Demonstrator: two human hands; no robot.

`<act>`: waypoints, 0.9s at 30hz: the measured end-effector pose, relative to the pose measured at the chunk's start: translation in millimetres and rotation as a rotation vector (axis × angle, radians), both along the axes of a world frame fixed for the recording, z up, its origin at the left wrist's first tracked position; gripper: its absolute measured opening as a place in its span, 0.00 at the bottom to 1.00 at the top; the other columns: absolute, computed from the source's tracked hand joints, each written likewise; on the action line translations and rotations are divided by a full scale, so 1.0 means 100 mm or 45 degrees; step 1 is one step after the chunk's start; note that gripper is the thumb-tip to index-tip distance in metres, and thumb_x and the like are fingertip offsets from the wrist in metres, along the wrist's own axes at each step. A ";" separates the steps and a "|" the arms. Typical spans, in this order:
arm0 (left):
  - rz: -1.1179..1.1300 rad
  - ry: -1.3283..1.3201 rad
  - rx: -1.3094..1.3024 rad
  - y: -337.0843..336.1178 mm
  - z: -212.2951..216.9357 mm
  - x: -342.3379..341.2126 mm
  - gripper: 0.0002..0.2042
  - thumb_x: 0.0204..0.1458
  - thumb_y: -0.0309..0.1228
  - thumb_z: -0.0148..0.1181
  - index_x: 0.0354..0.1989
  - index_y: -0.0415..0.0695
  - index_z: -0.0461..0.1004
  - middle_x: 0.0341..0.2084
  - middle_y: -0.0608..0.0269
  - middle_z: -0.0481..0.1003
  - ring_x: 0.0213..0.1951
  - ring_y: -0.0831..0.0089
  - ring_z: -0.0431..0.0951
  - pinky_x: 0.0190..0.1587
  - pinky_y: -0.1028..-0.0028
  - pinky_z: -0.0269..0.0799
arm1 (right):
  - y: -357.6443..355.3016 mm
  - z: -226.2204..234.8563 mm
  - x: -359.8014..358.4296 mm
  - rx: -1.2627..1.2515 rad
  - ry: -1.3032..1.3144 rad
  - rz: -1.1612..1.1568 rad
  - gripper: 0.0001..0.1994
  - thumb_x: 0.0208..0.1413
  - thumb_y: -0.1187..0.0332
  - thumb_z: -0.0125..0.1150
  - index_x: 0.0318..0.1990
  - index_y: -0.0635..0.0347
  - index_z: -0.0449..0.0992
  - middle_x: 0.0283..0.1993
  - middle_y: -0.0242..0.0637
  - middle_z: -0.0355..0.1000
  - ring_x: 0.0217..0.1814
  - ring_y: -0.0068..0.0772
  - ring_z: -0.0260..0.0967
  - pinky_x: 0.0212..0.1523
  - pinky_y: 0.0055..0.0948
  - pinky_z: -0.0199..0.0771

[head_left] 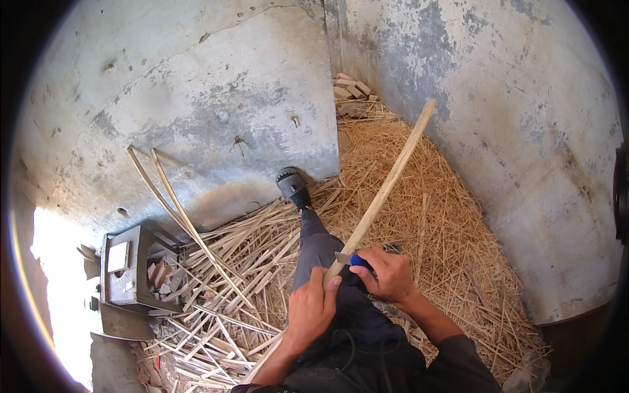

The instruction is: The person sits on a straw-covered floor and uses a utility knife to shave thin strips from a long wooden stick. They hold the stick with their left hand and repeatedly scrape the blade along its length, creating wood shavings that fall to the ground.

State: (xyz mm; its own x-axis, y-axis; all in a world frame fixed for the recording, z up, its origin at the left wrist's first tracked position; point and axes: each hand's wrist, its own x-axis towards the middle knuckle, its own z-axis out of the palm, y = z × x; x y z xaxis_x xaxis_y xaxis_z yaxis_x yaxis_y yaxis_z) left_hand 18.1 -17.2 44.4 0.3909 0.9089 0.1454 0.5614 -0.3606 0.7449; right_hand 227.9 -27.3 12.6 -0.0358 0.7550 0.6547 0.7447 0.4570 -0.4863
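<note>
A long, pale strip of wood or split bamboo (386, 187) slants from my lap up to the far right. My left hand (312, 306) is closed around its lower part, thumb lying along it. In my right hand (386, 274) is a knife (358, 260) with a blue handle and a short, broad blade. The blade rests across the strip just beyond my left hand. Part of the handle is hidden by my fingers. Below my left hand the strip runs on past my forearm to the lower edge.
Straw-like shavings (458, 281) cover the floor at right; split strips (216, 340) lie heaped at left. Two long strips (173, 203) lean on the wall (196, 85). A grey box-like stand (124, 268) is at far left. Bricks (354, 88) lie in the far corner. My shoe (291, 185) touches the wall.
</note>
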 end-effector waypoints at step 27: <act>-0.067 0.058 -0.179 -0.14 -0.20 -0.16 0.12 0.75 0.38 0.51 0.43 0.41 0.69 0.26 0.38 0.79 0.31 0.31 0.79 0.33 0.40 0.70 | 0.27 -0.08 0.75 0.056 0.254 -0.296 0.21 0.72 0.51 0.62 0.45 0.65 0.82 0.35 0.47 0.82 0.33 0.46 0.84 0.33 0.40 0.80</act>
